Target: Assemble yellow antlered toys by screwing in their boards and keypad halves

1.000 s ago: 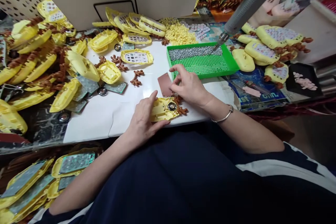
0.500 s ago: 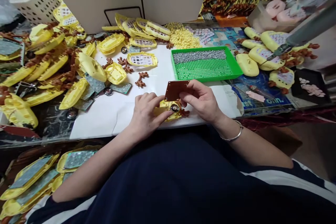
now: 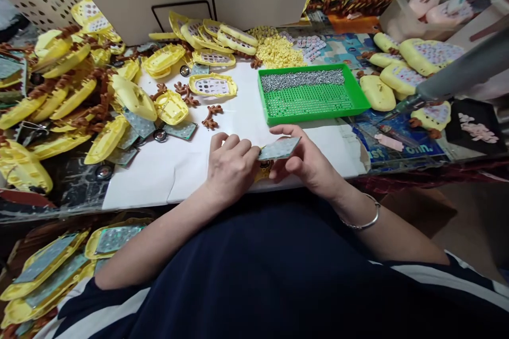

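Note:
My left hand [image 3: 234, 169] is closed, with its curled fingers at the left edge of a circuit board [image 3: 280, 149]. The board is tilted, its grey-green face turned up. Around the board's right end, my right hand [image 3: 312, 164] has its index finger and thumb spread apart, one above the board and one below. Under the board a small part of a yellow plastic shell [image 3: 263, 172] shows between the hands; most of it is hidden. A brown antler-shaped piece [image 3: 212, 116] lies on the white sheet [image 3: 191, 161] beyond my left hand.
A green tray [image 3: 314, 115] with small metal screws stands behind my hands. Yellow shells [image 3: 133, 98] and boards are heaped at left. An electric screwdriver [image 3: 445, 79] hangs at right, above finished-looking yellow cases [image 3: 377, 92]. Small yellow parts [image 3: 280, 53] lie at the back.
The board has turned from standing with its brown side showing to lying tilted, grey-green side up. My left hand has closed at its edge; my right fingers have spread.

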A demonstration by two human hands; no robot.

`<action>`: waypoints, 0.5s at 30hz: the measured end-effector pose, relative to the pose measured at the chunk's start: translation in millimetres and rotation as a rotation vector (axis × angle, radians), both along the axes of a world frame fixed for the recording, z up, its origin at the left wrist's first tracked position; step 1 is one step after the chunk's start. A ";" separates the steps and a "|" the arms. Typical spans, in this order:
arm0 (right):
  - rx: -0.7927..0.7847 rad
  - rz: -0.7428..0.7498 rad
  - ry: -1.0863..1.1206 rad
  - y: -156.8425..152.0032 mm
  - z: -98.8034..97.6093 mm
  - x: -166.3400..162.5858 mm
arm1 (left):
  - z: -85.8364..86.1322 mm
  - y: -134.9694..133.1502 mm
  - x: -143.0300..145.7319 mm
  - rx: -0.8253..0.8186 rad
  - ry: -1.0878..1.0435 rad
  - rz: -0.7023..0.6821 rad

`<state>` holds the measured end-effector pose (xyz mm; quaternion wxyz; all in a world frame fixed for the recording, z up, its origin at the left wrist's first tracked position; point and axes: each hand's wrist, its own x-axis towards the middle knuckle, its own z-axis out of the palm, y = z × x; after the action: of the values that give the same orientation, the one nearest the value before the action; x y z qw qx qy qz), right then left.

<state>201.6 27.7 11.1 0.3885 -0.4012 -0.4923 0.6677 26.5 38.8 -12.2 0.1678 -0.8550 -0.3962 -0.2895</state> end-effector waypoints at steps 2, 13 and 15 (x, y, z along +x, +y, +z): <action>-0.029 -0.074 -0.030 -4.6 4.2 -1.1 | -1.4 -1.3 1.1 0.057 0.032 0.019; 0.192 -0.305 -0.287 -6.8 5.6 12.7 | -8.1 -6.9 -12.0 -0.261 -0.181 -0.120; 0.212 -0.336 -0.237 -5.3 0.6 9.4 | -9.2 -7.3 -10.8 -0.226 -0.169 -0.145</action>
<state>211.0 22.5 11.7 0.4737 -0.5100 -0.5280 0.4866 15.7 31.5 -21.4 0.0151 -0.8673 -0.3764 -0.3253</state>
